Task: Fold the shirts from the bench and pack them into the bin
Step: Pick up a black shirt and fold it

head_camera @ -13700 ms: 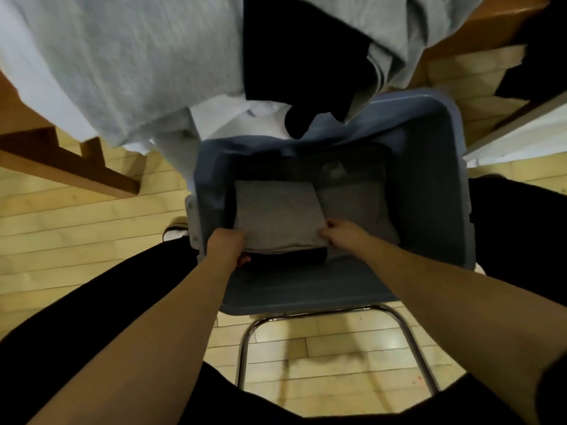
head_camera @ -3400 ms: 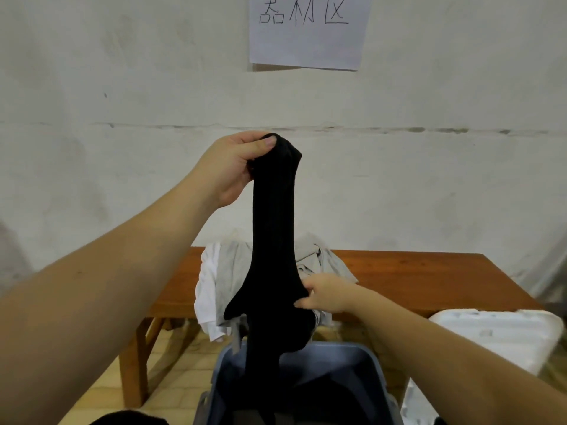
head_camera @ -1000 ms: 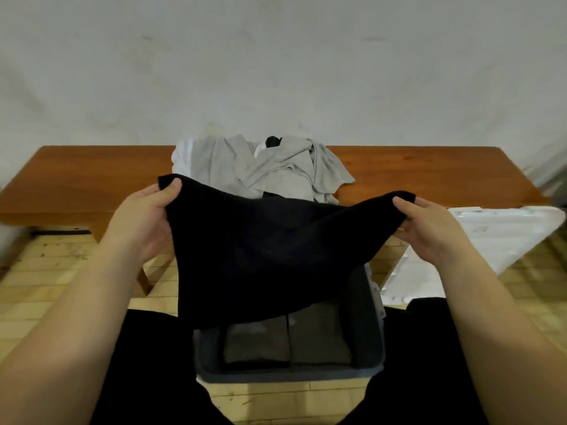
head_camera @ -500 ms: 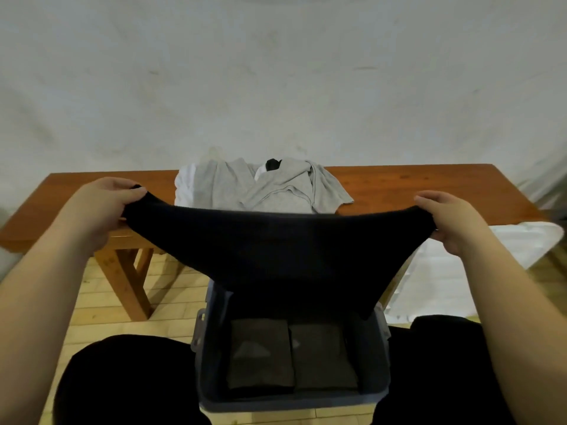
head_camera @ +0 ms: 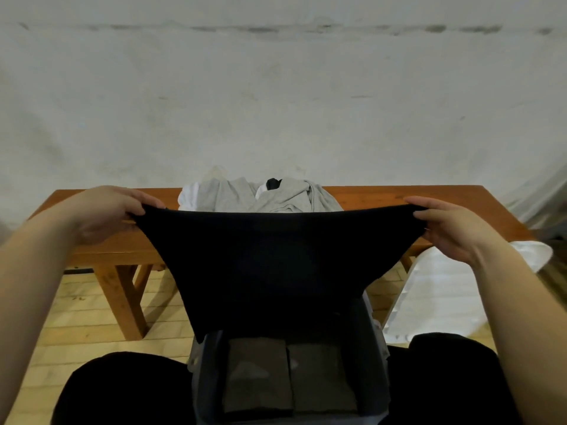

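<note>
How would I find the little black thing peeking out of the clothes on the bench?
Look at the long brown wooden bench against the pale wall. In its middle lies a heap of grey and white shirts. At the very top of that heap a small black scrap of cloth pokes out, the only dark spot among the light fabric.

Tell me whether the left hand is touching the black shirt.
Touching. The head view shows the left hand pinching a top corner of the black shirt.

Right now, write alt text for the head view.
Two hands, left hand and right hand, hold a black shirt stretched over a grey bin containing folded shirts. Behind, unfolded shirts lie on a wooden bench.
</note>
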`<move>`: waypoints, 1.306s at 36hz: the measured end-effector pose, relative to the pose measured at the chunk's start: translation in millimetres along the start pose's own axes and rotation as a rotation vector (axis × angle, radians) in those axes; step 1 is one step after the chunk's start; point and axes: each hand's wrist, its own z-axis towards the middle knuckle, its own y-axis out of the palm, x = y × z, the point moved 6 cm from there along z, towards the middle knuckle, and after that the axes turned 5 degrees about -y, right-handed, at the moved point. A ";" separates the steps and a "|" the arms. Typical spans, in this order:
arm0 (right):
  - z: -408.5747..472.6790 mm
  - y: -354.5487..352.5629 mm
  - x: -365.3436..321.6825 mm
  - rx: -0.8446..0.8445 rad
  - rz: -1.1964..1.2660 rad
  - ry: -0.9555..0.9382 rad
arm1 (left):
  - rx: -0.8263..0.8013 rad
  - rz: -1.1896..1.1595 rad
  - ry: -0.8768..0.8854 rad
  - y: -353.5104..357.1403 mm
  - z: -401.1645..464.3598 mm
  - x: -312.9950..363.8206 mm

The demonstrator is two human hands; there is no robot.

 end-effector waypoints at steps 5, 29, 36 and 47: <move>-1.9 6.5 -9.5 -0.037 -0.320 -0.093 | 0.080 0.342 0.131 16.4 -7.8 12.7; 13.6 28.1 -52.5 0.036 0.487 -0.210 | 0.108 -0.810 0.325 -8.3 16.9 31.9; 6.3 34.7 -91.0 -0.193 0.629 -0.267 | -0.092 -1.038 0.503 -28.2 -11.8 67.7; -30.1 157.6 -201.0 -0.545 0.354 -0.539 | -0.422 -0.903 0.874 14.0 -57.3 192.4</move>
